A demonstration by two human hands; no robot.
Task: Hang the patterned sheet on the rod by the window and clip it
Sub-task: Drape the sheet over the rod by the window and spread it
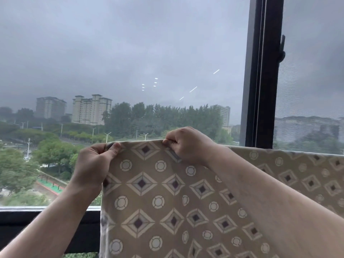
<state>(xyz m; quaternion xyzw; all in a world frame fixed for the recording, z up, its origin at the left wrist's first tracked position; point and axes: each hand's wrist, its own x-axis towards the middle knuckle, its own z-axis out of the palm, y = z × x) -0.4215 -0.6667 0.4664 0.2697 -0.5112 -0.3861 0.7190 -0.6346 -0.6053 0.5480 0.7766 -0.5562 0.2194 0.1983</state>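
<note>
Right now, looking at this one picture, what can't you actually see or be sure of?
- The rod: head view, hidden under the top fold of the patterned sheet.
- Any clips: none visible; the left hand and right hand cover parts of the edge.
- The sheet's bottom and right end: cut off by the picture's edges.
- The view beyond the window frame: blurred by mesh.

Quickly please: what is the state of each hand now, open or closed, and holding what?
Left hand: closed, its grip pinching the top edge of the patterned sheet near its left corner.
Right hand: closed, its grip on the same top edge.
</note>
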